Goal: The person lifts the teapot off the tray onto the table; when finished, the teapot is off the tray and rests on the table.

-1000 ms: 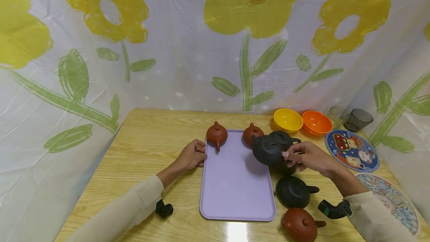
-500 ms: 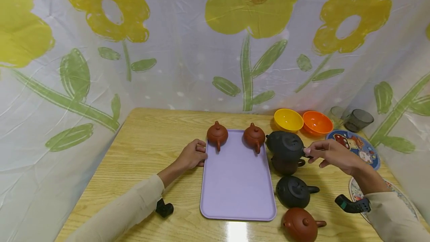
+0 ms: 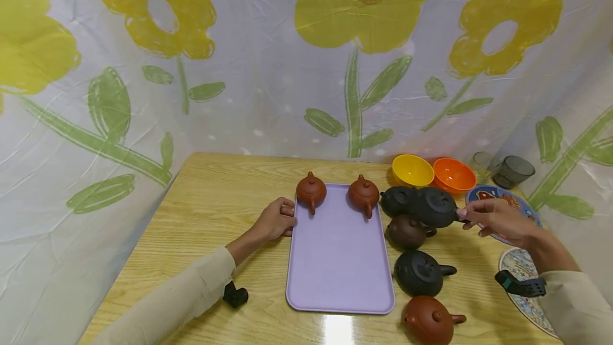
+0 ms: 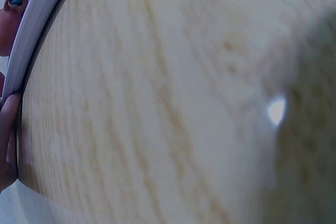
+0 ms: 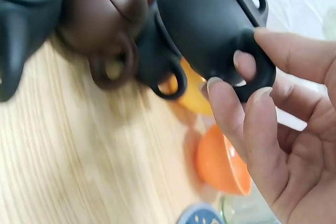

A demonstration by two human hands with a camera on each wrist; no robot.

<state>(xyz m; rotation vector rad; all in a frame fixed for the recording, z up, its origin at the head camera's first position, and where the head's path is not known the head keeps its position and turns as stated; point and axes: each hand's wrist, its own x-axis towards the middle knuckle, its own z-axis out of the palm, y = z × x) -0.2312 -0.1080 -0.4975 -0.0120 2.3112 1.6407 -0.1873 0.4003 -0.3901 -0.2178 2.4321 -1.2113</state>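
My right hand [image 3: 500, 220] pinches the loop handle of a black teapot [image 3: 435, 206], held tilted over the right side of the table. In the right wrist view the fingers [image 5: 260, 124] curl about that black handle. Behind it stand another black teapot [image 3: 396, 200] and a dark brown teapot [image 3: 406, 232], partly overlapped by the held one. My left hand [image 3: 275, 220] grips the left rim of a lilac tray [image 3: 340, 260]; the left wrist view shows fingers [image 4: 8, 121] at this rim. Two small reddish-brown teapots, one left [image 3: 310, 190] and one right [image 3: 363, 194], sit at the tray's far corners.
Along the right lie a black teapot [image 3: 417, 273] and a reddish-brown teapot [image 3: 427, 319]. Farther back stand a yellow bowl [image 3: 412, 170], an orange bowl [image 3: 454, 175] and a dark glass [image 3: 513, 171]. Round mats, one blue [image 3: 522, 207] and one patterned [image 3: 519, 268], lie at the right edge.
My right hand has carried the black teapot rightward, away from over the tray's edge, uncovering the right tray teapot, then the other black and brown teapots. The left hand stays at the rim.
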